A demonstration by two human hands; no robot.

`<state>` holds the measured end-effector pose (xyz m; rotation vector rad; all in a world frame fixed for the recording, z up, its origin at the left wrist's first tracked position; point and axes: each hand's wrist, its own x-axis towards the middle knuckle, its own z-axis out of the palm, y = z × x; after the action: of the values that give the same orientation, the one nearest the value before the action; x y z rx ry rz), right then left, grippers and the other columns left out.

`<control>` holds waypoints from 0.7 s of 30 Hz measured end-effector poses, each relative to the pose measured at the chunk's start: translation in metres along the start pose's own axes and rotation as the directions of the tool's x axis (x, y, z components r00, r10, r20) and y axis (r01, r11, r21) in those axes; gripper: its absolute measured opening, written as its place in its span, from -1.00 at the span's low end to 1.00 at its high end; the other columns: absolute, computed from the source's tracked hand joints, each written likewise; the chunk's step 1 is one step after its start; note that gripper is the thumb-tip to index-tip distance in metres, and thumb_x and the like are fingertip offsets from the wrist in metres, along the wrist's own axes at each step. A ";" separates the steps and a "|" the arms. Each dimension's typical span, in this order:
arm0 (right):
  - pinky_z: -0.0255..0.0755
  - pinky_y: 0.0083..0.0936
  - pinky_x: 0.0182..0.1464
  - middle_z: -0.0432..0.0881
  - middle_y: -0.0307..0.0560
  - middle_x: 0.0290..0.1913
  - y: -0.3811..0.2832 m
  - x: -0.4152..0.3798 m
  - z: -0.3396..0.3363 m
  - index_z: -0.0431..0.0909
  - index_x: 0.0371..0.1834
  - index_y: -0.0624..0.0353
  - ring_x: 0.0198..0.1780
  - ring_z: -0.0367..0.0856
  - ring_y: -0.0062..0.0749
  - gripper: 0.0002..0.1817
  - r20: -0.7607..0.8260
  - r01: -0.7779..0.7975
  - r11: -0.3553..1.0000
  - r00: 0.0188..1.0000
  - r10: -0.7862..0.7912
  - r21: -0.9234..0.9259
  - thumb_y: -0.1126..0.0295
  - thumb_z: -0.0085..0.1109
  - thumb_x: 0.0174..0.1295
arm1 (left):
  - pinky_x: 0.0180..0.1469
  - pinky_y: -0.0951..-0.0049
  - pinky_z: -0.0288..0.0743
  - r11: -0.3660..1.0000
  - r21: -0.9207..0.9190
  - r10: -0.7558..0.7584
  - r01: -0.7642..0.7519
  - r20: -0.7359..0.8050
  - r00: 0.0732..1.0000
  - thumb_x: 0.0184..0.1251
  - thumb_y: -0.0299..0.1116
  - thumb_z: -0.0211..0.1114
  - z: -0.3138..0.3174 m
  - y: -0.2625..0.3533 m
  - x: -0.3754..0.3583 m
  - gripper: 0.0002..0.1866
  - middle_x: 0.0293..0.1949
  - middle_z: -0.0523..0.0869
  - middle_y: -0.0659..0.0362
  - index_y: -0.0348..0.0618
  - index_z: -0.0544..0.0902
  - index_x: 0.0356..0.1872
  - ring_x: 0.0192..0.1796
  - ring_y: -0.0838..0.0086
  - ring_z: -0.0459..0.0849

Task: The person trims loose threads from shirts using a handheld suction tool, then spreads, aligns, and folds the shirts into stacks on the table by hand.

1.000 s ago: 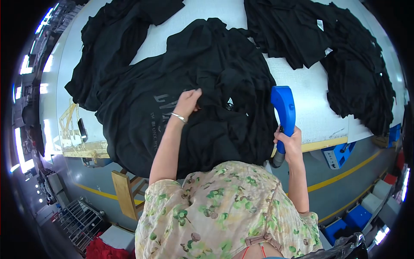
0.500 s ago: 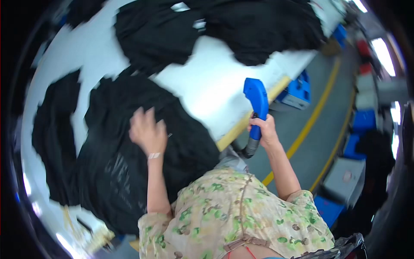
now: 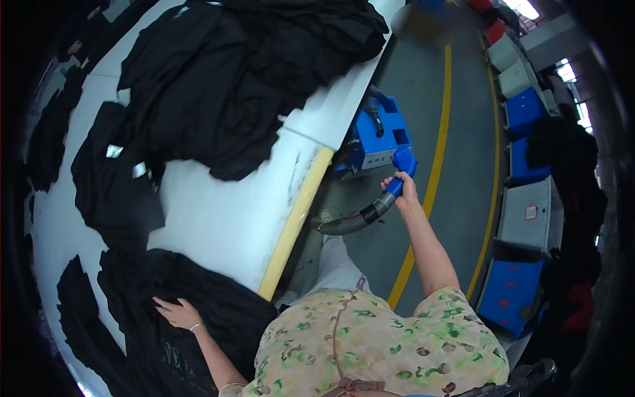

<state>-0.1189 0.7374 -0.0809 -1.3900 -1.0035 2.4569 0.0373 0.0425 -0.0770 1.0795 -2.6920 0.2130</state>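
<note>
Right hand [image 3: 401,188] wrapped tight round blue handheld steamer [image 3: 401,165], held off the table edge at about 2 o'clock from the body, above the grey floor [image 3: 423,119] with its yellow line [image 3: 442,132]. Ribbed grey hose [image 3: 360,218] trailing from the handle's lower end toward 8 o'clock, sagging in a loose curve. Just beyond, at 11 o'clock of the hand, blue machine box [image 3: 377,135] tucked against the table side.

Left hand [image 3: 175,312] spread wide and flat, palm down, on black printed T-shirt [image 3: 165,317] at the table's near corner, roughly 9 o'clock from the body; thin bracelet [image 3: 196,327] on the wrist. Pale lettering just below the hand.

White table [image 3: 218,218] with wooden edge strip [image 3: 294,225]. More black garments heaped at 12 o'clock [image 3: 245,73] and at 10 o'clock [image 3: 112,178], well apart from the hands.

Judged light and rigid, the steamer: safest gripped on its handle, clear of the head, with slack kept in the springy hose. Shirt likely soft, limp and light, prone to bunching; best pinned with a flat palm or pinched at hem or shoulder seam.
</note>
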 end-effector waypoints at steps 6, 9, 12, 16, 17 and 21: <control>0.69 0.03 -0.17 0.51 0.12 -0.39 -0.059 0.187 -0.014 0.31 -0.03 0.38 -0.36 0.64 -0.06 -0.67 -0.147 -0.089 0.996 0.986 0.084 -0.027 0.49 0.18 0.22 | 0.32 0.03 0.48 0.967 0.251 -0.064 0.038 0.095 0.993 0.49 -0.19 0.11 0.005 0.058 0.015 -0.37 0.60 0.19 0.07 -0.40 0.25 0.43 0.51 0.01 0.32; 0.65 0.03 -0.22 0.50 0.13 -0.40 -0.068 0.256 -0.040 0.28 0.03 0.38 -0.42 0.60 -0.11 -0.63 -0.119 -0.123 0.992 0.986 0.118 -0.033 0.46 0.15 0.25 | 0.38 0.18 0.45 0.911 0.408 -0.127 0.064 0.129 0.984 0.52 -0.17 0.05 0.017 0.057 0.022 -0.51 0.58 0.23 0.00 -0.43 0.47 0.22 0.46 0.10 0.42; 0.66 0.12 -0.29 0.53 0.25 -0.32 -0.072 0.319 -0.056 0.31 0.05 0.47 -0.43 0.62 0.00 -0.61 -0.111 -0.186 0.982 0.977 0.182 -0.025 0.52 0.15 0.22 | 0.53 0.21 0.13 0.392 0.824 -0.067 -0.409 0.469 0.881 0.43 -0.36 0.17 -0.002 0.086 0.027 -0.75 0.00 0.80 0.18 0.03 0.78 -0.02 0.42 0.28 0.46; 0.66 -0.06 -0.19 0.57 0.20 -0.29 -0.078 0.355 -0.059 0.29 0.09 0.33 -0.35 0.62 -0.01 -0.60 -0.108 -0.251 0.953 0.966 0.235 -0.171 0.38 0.12 0.28 | 0.21 0.07 0.59 0.596 0.788 -0.219 -0.152 0.341 0.914 0.43 -0.36 0.08 0.025 0.068 0.027 -0.64 0.52 0.33 0.12 -0.27 0.70 0.09 0.47 0.30 0.40; 0.67 -0.06 -0.19 0.57 0.19 -0.28 -0.077 0.363 -0.058 0.30 0.08 0.32 -0.35 0.62 -0.01 -0.62 -0.138 -0.292 0.943 0.953 0.271 -0.160 0.38 0.10 0.28 | 0.24 0.06 0.56 0.752 0.655 -0.294 0.076 0.230 0.928 0.43 -0.33 0.08 0.011 0.088 0.022 -0.60 0.54 0.28 0.13 -0.29 0.64 0.18 0.49 0.29 0.38; 0.69 -0.06 -0.17 0.61 0.16 -0.20 -0.066 0.417 -0.081 0.35 0.05 0.28 -0.32 0.65 -0.01 -0.64 -0.228 -0.414 0.903 0.896 0.381 -0.117 0.33 0.11 0.28 | 0.33 0.05 0.45 0.841 0.412 -0.428 0.351 0.108 0.897 0.41 -0.29 0.09 0.000 0.108 0.017 -0.51 0.58 0.20 0.18 -0.29 0.54 0.29 0.49 0.23 0.38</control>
<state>-0.3001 1.0054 -0.3636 -2.0353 -0.9698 2.4696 -0.0499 0.1090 -0.0776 1.8308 -2.5708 0.6064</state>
